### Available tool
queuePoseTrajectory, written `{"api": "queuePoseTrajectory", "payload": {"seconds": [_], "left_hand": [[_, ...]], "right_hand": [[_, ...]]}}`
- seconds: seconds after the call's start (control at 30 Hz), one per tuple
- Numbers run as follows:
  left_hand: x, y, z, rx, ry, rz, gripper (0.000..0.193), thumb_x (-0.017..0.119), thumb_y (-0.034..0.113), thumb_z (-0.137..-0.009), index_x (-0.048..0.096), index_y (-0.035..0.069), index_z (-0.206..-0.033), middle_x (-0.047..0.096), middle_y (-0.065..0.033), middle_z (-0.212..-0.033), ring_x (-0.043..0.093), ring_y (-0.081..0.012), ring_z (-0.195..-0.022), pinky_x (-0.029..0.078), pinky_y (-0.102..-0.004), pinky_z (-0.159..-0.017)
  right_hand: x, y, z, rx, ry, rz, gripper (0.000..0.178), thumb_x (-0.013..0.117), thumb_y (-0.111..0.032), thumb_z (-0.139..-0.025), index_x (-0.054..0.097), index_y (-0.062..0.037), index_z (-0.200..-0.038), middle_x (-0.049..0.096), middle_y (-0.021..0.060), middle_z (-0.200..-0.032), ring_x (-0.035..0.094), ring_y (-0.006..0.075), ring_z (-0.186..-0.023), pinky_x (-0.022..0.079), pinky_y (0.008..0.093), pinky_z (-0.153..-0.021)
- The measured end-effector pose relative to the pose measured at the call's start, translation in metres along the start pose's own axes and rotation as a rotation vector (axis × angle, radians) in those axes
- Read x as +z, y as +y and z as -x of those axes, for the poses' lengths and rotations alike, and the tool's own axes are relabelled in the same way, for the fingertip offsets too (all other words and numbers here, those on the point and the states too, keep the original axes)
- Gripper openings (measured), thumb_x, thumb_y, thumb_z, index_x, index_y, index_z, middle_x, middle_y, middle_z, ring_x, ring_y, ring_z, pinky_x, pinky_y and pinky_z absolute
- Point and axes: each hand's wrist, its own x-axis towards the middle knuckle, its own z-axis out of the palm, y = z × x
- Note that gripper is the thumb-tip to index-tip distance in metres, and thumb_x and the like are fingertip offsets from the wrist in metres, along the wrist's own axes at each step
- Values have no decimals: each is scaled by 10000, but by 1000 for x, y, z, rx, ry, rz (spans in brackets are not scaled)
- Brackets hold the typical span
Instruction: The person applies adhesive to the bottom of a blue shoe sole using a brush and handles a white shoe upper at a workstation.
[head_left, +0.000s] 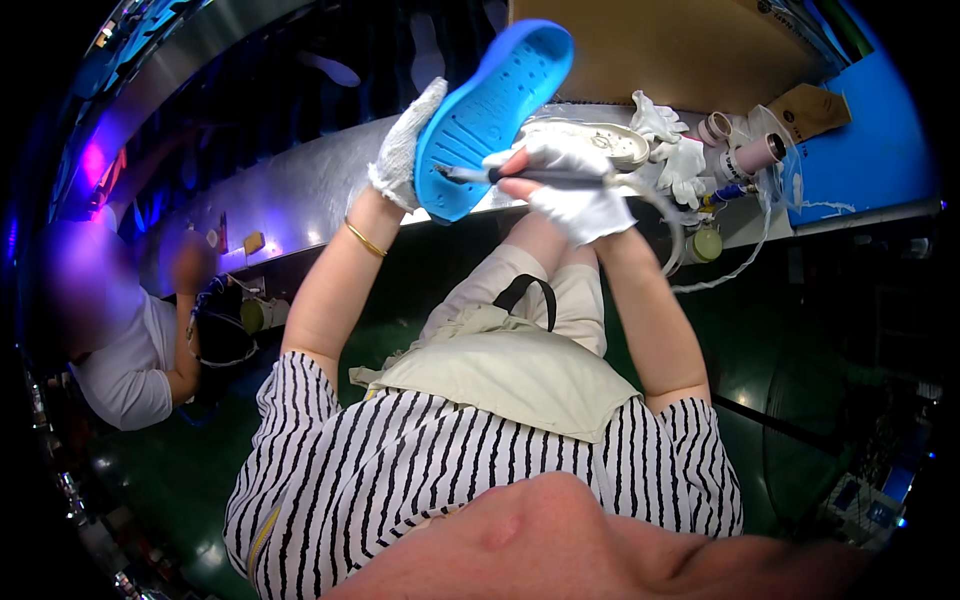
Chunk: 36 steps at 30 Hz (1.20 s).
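Note:
My left hand (403, 150), in a white knit glove with a gold bangle at the wrist, grips a shoe with a bright blue sole (492, 110) from behind, sole facing me and toe pointing up. My right hand (572, 185), also in a white glove, holds a thin grey pen-like tool (520, 176) whose tip touches the lower part of the blue sole. A cord runs from the tool down to the right. A white shoe (610, 142) lies on the metal bench just behind my right hand.
The metal workbench (300, 190) runs across the back. On it to the right lie spare white gloves (672, 150), tape rolls (714, 128), a small round jar (706, 243) and a brown packet (810, 108). A person in a white shirt (125, 350) sits at my left.

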Motion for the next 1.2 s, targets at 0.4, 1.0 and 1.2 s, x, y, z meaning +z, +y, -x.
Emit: {"api": "queuePoseTrajectory", "payload": {"seconds": [0.4, 1.0, 1.2], "left_hand": [[13, -31, 4, 244, 65, 226, 617, 379, 510, -909, 455, 3, -1251, 585, -173, -1116, 602, -281, -951, 490, -394, -865], [-6, -52, -3, 250, -28, 350, 570, 344, 482, -923, 451, 29, -1253, 544, -178, -1153, 561, -303, -1036, 463, -413, -922], [15, -48, 6, 191, -85, 249, 623, 354, 510, -919, 410, 22, -1302, 540, -183, -1189, 569, -344, -1028, 475, -463, -897]], "right_hand": [[16, 7, -2, -179, 324, -3, 173, 741, -19, -680, 654, -36, -828, 645, 75, -774, 614, 141, -688, 487, 249, -653], [23, -4, -13, -109, 246, -236, 142, 738, -6, -697, 649, -19, -807, 641, 74, -757, 620, 123, -681, 495, 238, -612], [-20, 9, -48, -79, 518, -194, 72, 676, -8, -773, 644, -33, -833, 658, 61, -797, 597, 100, -685, 471, 205, -645]]}}
